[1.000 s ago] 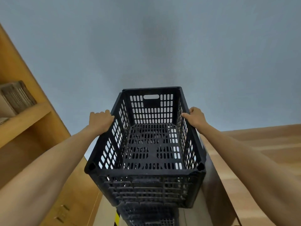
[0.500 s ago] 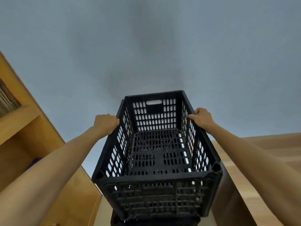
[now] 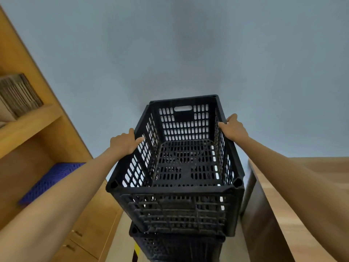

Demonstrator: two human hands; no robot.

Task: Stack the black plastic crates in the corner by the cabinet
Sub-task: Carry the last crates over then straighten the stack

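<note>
Top black crate (image 3: pixel 177 167) held at both long sides, open side up, w/ slotted walls and base, handle slot in the far end wall. Left hand (image 3: pixel 124 142) grips the left rim approx. mid-length: thumb hooked over the rim edge, fingers (image 3: pixel 138 139) curled onto the perforated wall. Right hand (image 3: pixel 233 127) grips the right rim nearer the far end, thumb on top of the rim, fingers wrapped over its edge. Crate sits above a second black crate (image 3: pixel 175 246) directly below, lower one only partly in view; cannot tell whether the two are seated or just apart. Crate slightly skewed relative to the lower one. Stack position: in the gap between a wooden cabinet (image 3: pixel 62 140) on the left and a wood-topped unit (image 3: pixel 283 214) on the right, against a grey-blue wall (image 3: pixel 170 44). Cabinet shelf carries cardboard sheets (image 3: pixel 18 95) standing on edge; the compartment below holds a purple perforated panel (image 3: pixel 51 178) lying tilted. Cabinet doors w/ small handles (image 3: pixel 75 233) lower left.
</note>
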